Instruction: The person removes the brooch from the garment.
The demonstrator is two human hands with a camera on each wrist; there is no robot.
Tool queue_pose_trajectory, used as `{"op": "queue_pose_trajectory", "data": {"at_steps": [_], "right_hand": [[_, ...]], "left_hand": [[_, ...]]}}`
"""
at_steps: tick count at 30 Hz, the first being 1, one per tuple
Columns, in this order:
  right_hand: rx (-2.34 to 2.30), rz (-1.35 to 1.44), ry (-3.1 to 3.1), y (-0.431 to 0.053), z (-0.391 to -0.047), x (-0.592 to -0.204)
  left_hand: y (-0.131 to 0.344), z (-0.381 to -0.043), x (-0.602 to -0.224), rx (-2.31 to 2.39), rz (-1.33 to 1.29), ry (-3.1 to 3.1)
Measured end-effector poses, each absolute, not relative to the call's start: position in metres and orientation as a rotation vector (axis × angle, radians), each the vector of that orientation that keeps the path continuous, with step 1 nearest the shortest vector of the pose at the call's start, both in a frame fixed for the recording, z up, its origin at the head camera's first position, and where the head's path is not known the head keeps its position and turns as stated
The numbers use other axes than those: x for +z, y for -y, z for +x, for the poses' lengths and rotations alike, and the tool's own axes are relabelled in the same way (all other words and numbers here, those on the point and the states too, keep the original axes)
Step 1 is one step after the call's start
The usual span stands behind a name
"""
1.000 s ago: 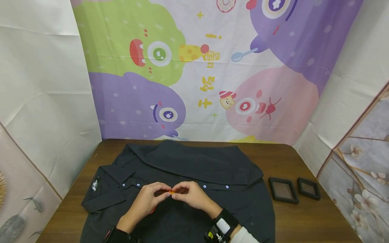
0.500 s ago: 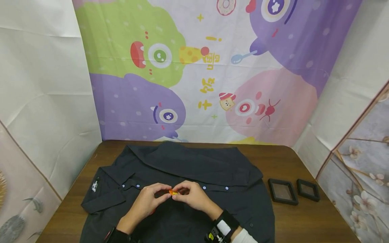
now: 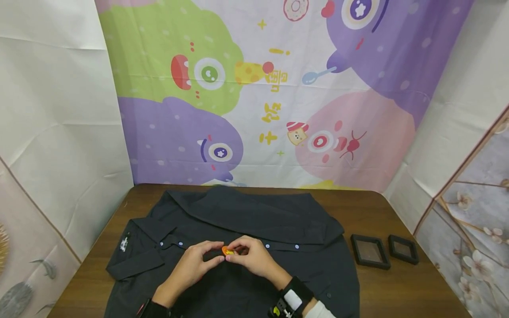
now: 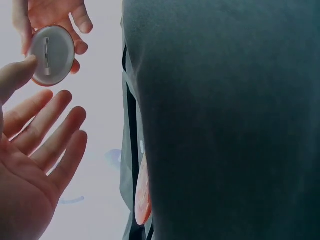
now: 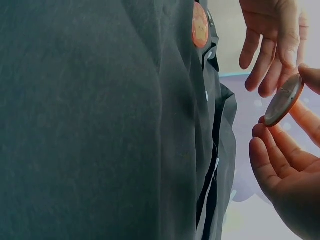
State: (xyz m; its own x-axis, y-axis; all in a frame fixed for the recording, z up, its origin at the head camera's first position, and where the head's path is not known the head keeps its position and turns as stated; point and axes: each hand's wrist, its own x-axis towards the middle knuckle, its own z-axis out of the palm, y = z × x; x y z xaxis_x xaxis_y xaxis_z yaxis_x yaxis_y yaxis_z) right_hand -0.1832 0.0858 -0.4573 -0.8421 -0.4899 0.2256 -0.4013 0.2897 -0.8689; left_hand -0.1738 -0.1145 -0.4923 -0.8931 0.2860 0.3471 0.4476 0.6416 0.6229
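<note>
A small round pin-back badge [image 3: 228,251], orange and yellow on its face, is pinched by its rim between the thumb and fingertips of my right hand [image 3: 254,257]. Its grey metal back with a bar pin [image 4: 47,55] shows in the left wrist view. My left hand [image 3: 194,263] is beside it, fingers extended and thumb close to the rim; whether the thumb touches is unclear. Below both hands lies a dark button-up shirt [image 3: 238,216]. A second red-orange badge [image 5: 200,25] sits on the shirt, hidden in the head view.
Two black square frames [image 3: 370,251] lie on the brown wooden table [image 3: 393,287] to the right of the shirt. A white decorated patch [image 3: 124,243] is on the shirt's left part. A cartoon cloth [image 3: 262,97] hangs behind the table.
The fingers of my left hand have parted from the badge, which both hands held a second ago. More of its orange face shows in my right hand. The shirt has stayed put.
</note>
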Motion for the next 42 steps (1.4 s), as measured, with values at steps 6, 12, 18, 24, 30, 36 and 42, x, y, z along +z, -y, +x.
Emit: {"op": "queue_pose_trajectory", "data": {"at_steps": [6, 12, 18, 24, 30, 36, 42], "right_hand": [[-1.621, -0.834, -2.471, -0.087, -0.184, -0.458], [-1.621, -0.856, -2.479, -0.089, -0.184, -0.458], [-1.599, -0.88, -2.539, -0.088, -0.188, -0.456], [-1.556, -0.893, -2.589, -0.09, -0.19, -0.468], [-1.464, -0.936, -2.712, -0.093, -0.198, -0.496], [-1.336, -0.958, -2.818, -0.095, -0.196, -0.496], [-1.226, -0.971, -2.894, -0.097, -0.199, -0.491]], "left_hand": [[0.113, -0.174, -0.492, -1.04, -0.549, 2.7], [0.112, -0.173, -0.491, -1.037, -0.533, 2.724], [0.112, -0.176, -0.489, -1.043, -0.502, 2.757], [0.113, -0.174, -0.492, -1.036, -0.57, 2.745], [0.113, -0.171, -0.498, -0.996, -0.602, 2.744], [0.113, -0.168, -0.499, -0.971, -0.605, 2.81], [0.113, -0.171, -0.493, -0.931, -0.569, 2.84]]}}
